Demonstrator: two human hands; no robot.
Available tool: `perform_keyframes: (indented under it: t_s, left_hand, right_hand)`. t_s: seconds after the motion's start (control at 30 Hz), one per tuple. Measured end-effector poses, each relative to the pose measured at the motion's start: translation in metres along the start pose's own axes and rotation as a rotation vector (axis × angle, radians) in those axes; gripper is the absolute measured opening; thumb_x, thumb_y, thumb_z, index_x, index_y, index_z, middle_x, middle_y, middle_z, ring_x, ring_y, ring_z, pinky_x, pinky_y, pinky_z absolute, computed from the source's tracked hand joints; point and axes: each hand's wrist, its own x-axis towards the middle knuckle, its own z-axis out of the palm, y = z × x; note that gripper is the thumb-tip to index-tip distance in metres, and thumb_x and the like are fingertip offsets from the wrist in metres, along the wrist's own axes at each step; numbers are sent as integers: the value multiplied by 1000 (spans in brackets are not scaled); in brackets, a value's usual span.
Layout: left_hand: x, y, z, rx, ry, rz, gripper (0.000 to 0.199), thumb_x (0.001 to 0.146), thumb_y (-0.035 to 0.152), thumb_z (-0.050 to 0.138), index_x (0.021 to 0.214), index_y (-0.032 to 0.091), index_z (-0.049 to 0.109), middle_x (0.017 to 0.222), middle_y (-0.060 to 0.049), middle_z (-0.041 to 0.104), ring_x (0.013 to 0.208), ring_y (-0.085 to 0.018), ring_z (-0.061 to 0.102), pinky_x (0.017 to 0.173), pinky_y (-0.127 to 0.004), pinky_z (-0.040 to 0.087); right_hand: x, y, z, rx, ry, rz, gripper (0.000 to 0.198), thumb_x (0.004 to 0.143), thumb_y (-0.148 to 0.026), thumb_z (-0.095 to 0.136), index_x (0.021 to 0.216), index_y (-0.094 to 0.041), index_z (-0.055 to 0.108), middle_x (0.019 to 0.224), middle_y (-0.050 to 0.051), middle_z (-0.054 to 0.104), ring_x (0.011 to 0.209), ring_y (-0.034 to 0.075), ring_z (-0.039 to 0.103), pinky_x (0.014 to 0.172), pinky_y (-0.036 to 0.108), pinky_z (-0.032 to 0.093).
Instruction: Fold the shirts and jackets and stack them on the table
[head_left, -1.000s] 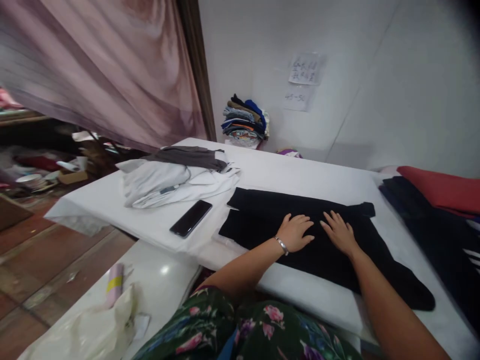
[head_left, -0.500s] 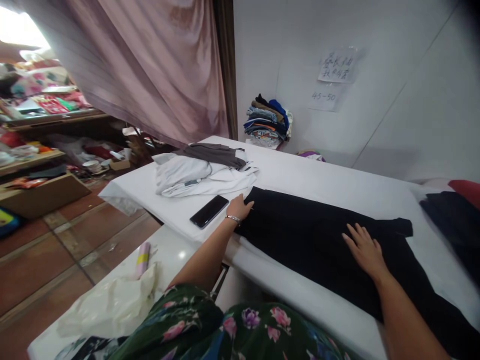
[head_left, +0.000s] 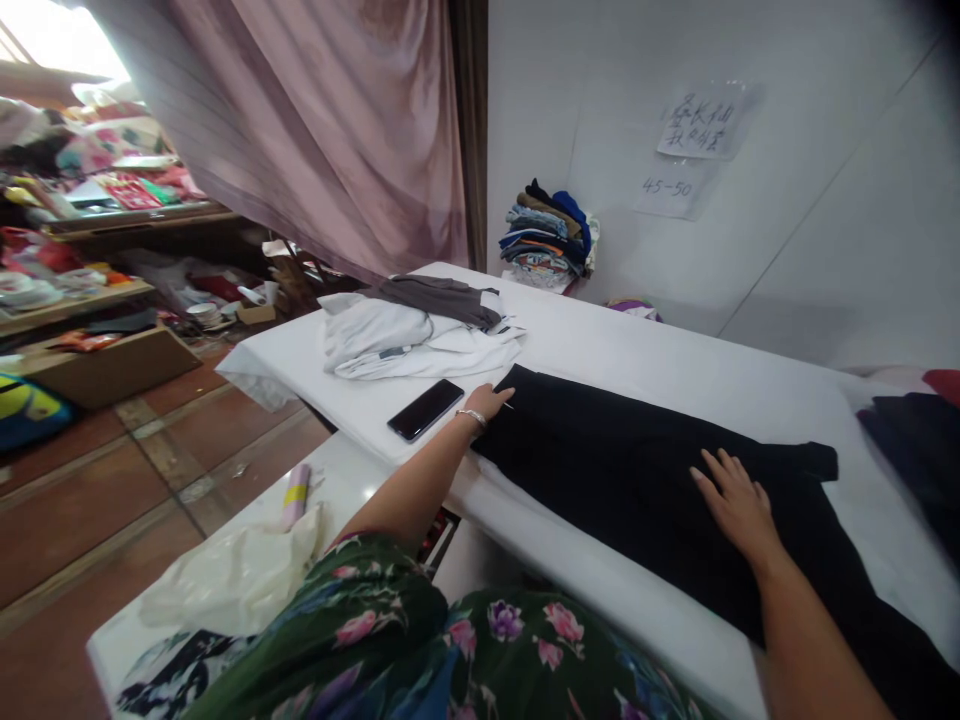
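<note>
Under the flat, loosely spread right hand [head_left: 739,503], a black garment [head_left: 607,450] lies along the white-covered worktop [head_left: 600,340]; the left hand [head_left: 490,402] touches its other end, whether gripping I cannot tell, with a smartphone [head_left: 426,409] just beside it.

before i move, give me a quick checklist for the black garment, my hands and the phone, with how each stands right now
1. Right hand spread flat on the garment: ok.
2. Left hand at the garment's end nearest the phone: ok.
3. Left hand's grip firm: cannot tell; its fingers are at the edge, but a pinch isn't clear.
4. Phone off the garment: ok, it lies on the white table to the left.
5. Whole garment in view: not ok; it runs past the right forearm and out of the picture.
6. Fabric free of creases: cannot tell, too dark.
</note>
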Motion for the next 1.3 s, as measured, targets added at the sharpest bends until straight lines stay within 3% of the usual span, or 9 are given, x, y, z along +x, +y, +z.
perform_keyframes:
  t_s: [0.2,0.43,0.63,0.77,0.93,1.17,1.3]
  left_hand:
    - [3,3,0,74,47,106,40,85,48,52,106,14,59,111,-14,66,105,-26,59,85,-29,42]
    - [12,0,0,65,5,48,39,83,47,55,99,12,62,111,-16,66,105,-27,59,84,-30,42]
    - [-3,-18,-18,-33,0,-37,50,92,52,33,83,17,66,95,-11,71,94,-23,64,78,-28,45]
    - [-25,-30,-22,-85,19,-41,39,86,51,49,93,19,68,96,-7,71,90,-20,65,74,-25,46]
    - [-41,-33,-14,-100,59,1,41,79,48,60,108,19,64,108,-5,69,94,-18,64,78,-22,46]
    - [-29,-23,-9,-19,67,-48,37,81,51,53,76,17,66,81,-6,70,79,-20,64,66,-26,46]
    - [-26,-18,-9,31,95,-49,31,83,45,53,75,18,65,82,-7,70,81,-20,64,67,-25,45]
  right_hand:
    - [-2,0,1,25,12,-13,59,88,-56,29,135,-25,45,149,10,36,139,28,27,107,58,26]
    - [-3,-3,-2,50,13,-12,60,88,-58,28,135,-25,45,149,10,36,139,29,28,107,58,26]
    - [-3,0,-2,72,15,-26,61,87,-59,28,135,-26,46,148,10,37,138,29,28,106,58,26]
    - [-2,3,-1,87,20,-40,60,87,-59,29,133,-26,48,147,10,38,138,30,30,106,59,26]
    - [-1,3,-1,101,11,-36,61,86,-59,29,132,-24,50,147,11,39,138,30,29,106,59,26]
    - [-2,4,0,119,37,-51,59,86,-60,30,130,-25,51,146,10,41,137,30,30,106,59,27]
    - [-2,5,1,112,36,-52,62,86,-61,29,130,-25,51,146,10,41,137,30,30,107,58,27]
